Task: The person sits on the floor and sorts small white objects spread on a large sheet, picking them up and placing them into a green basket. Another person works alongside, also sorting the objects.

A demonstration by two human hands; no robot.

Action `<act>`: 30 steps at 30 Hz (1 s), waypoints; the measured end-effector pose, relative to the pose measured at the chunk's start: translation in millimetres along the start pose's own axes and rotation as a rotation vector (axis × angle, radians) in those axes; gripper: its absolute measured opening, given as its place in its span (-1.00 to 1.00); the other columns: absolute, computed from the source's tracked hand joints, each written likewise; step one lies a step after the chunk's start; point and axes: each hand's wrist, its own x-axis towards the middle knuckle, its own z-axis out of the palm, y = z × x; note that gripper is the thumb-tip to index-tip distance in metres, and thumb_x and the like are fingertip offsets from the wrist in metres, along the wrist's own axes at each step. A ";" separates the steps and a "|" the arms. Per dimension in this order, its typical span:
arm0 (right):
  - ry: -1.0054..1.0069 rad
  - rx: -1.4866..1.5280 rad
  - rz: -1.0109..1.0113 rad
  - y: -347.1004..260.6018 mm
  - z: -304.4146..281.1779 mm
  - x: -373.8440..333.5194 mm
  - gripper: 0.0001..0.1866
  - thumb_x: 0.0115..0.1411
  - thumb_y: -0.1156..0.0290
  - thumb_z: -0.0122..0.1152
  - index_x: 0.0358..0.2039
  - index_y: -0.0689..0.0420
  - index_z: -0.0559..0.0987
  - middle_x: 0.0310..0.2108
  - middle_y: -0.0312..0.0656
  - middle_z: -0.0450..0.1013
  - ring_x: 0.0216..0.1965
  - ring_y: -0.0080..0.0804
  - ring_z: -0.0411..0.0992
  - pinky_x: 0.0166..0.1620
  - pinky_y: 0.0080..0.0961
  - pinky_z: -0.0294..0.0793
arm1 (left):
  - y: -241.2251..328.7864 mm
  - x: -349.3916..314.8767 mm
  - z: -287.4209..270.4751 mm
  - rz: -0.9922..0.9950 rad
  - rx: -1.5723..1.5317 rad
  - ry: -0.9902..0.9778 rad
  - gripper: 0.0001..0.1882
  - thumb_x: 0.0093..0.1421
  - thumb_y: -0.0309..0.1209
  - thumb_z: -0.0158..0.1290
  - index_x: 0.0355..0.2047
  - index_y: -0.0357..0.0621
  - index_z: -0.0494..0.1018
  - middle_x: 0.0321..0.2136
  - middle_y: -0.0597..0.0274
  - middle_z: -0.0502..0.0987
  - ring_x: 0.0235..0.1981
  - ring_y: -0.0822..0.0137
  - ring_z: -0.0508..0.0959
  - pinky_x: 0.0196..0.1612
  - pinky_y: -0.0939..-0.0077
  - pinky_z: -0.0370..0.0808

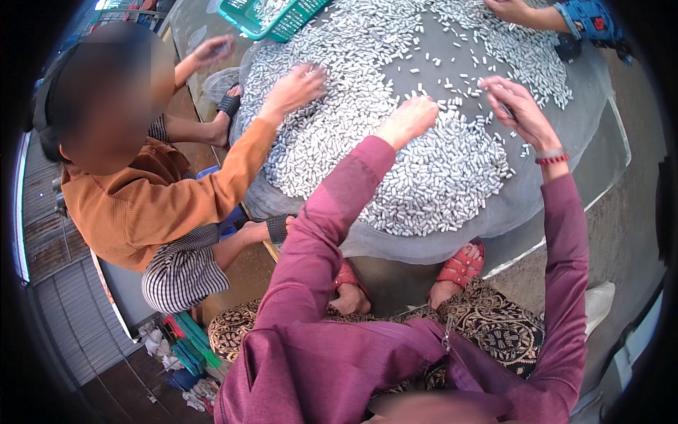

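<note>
Has the left hand (413,119) closer to the silvery pellets (438,184), heaped on a grey sheet (402,244) beneath and toward the near right, long axes every way; curls its fingers, contents impossible to tell. Holds the right hand (518,106) farther right, half-bent, grip likewise unclear.

On my feed, the wearer's left hand (415,116) curls over silvery cylinders (431,177) toward one o'clock; the right hand (514,106), fingers bent, is at two. I see a green basket (288,27) near half past eleven, an orange-sleeved co-worker (134,212) at nine.
</note>
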 end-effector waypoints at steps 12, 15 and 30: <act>0.106 -1.404 -0.429 96.3 23.5 94.4 -0.76 0.15 0.25 0.06 -0.24 0.12 0.42 -0.48 0.00 0.48 -0.39 -0.06 0.48 -0.35 -0.19 0.43 | 4.9 -103.1 -21.5 -0.176 -0.321 0.063 -0.89 0.04 -0.45 0.07 -0.52 -0.23 0.51 -0.52 0.07 0.51 -0.48 0.18 0.53 -0.36 0.36 0.45; 0.110 -1.443 -0.521 113.5 14.9 71.5 -0.85 0.15 0.36 0.02 -0.28 0.11 0.40 -0.56 -0.05 0.46 -0.50 -0.08 0.47 -0.47 -0.23 0.43 | -0.4 -126.1 -52.9 -0.575 -1.317 0.162 -0.88 0.05 -0.42 0.11 -0.46 -0.23 0.48 -0.62 0.31 0.42 -0.59 0.45 0.40 -0.62 0.64 0.32; -0.211 -1.471 -0.098 94.7 26.4 21.1 -0.76 0.02 0.46 0.02 -0.27 0.18 0.52 -0.47 0.06 0.48 -0.32 0.02 0.46 -0.28 -0.15 0.43 | -19.9 -0.5 -50.9 -0.411 -0.722 0.075 -0.73 0.14 -0.25 0.07 -0.42 -0.26 0.53 -0.61 0.19 0.50 -0.60 0.37 0.51 -0.54 0.52 0.45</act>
